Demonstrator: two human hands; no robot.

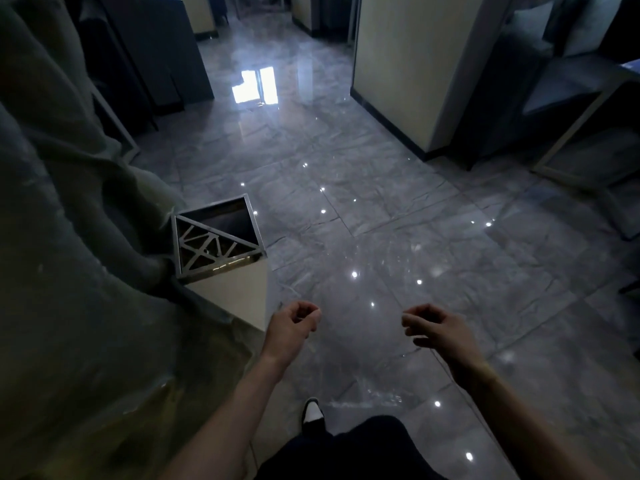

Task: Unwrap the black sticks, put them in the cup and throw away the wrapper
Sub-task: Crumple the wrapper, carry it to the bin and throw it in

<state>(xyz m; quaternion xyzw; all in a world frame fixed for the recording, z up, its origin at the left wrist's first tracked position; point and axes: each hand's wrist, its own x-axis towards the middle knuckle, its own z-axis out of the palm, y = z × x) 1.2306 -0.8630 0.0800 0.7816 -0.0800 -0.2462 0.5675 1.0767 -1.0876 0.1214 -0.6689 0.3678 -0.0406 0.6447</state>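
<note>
Grey glossy tiles make up the floor (398, 209), dotted with light reflections; no writing or brand can be read anywhere. Left hand (292, 323) hovers just beside the square metal bin (221, 244), its fingers (308, 311) loosely curled, holding nothing visible. Right hand (440, 329) hangs apart from it over the floor, fingers slack and empty. Sticks, cup and wrapper are out of sight.

Dim indoor view, window glare on glossy floor (381, 237), ceiling-light specks, wide-angle edge bending
</note>
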